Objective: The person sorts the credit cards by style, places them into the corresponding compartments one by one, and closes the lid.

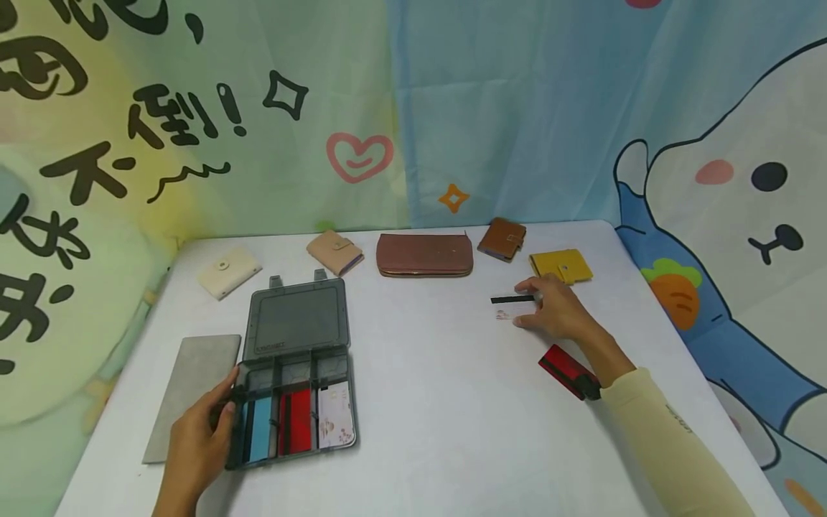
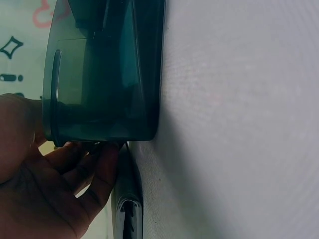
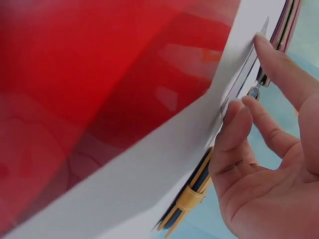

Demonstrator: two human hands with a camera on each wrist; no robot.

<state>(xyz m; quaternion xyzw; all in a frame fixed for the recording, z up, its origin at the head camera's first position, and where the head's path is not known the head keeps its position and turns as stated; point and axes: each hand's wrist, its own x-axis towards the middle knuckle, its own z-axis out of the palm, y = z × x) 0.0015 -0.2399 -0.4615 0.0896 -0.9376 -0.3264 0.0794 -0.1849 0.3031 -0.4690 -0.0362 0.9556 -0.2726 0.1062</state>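
A dark, translucent card box (image 1: 332,366) stands with its lid up; blue cards (image 1: 260,429), red cards (image 1: 295,421) and white cards (image 1: 336,415) sit in its front compartments. My left hand (image 1: 200,438) grips its left side, with fingertips against the wall of the box (image 2: 107,119) in the left wrist view. Over at the right, my right hand (image 1: 557,309) holds a white card (image 1: 510,309) with a black stripe, thumb and fingertips at its edges. A red card (image 1: 562,366) with a black stripe lies beside the right wrist and fills much of the right wrist view.
Left of the box lies a flat grey wallet (image 1: 194,388). Along the back are a cream wallet (image 1: 227,273), a beige wallet (image 1: 334,251), a long brown zip purse (image 1: 424,255), a small brown wallet (image 1: 502,239) and a yellow wallet (image 1: 575,266). A printed cloth (image 1: 517,115) hangs behind the table.
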